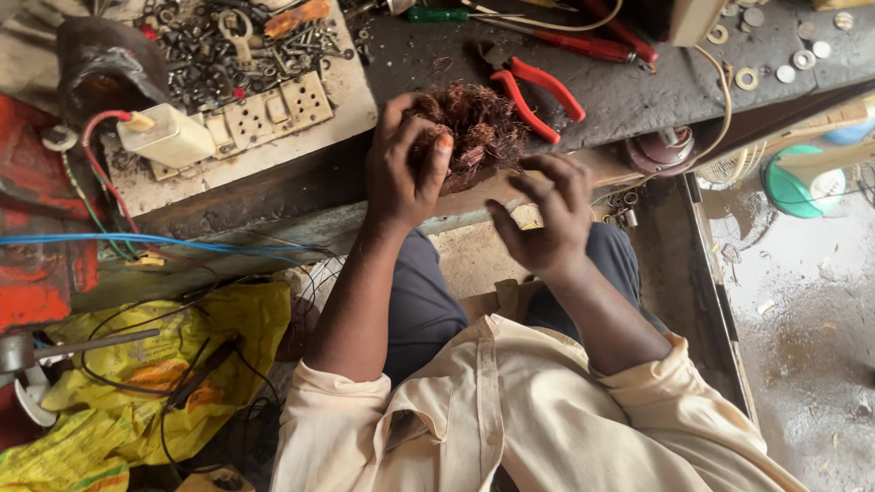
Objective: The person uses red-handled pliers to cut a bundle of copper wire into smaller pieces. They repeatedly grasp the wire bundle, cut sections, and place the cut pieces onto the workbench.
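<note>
The left hand [401, 169] covers the near left part of the tangled bundle of reddish-brown copper wire [478, 123], so its full shape cannot be seen. The right hand [547, 214] shows only its back; whether anything lies under its curled fingers cannot be told. The red-handled screwdrivers [583, 44] run under a cream box at the top edge. The heap of small dark metal screws and bolts [228, 41] is too fine to sort. The round teal fan [802, 182] is partly hidden behind the bench.
</note>
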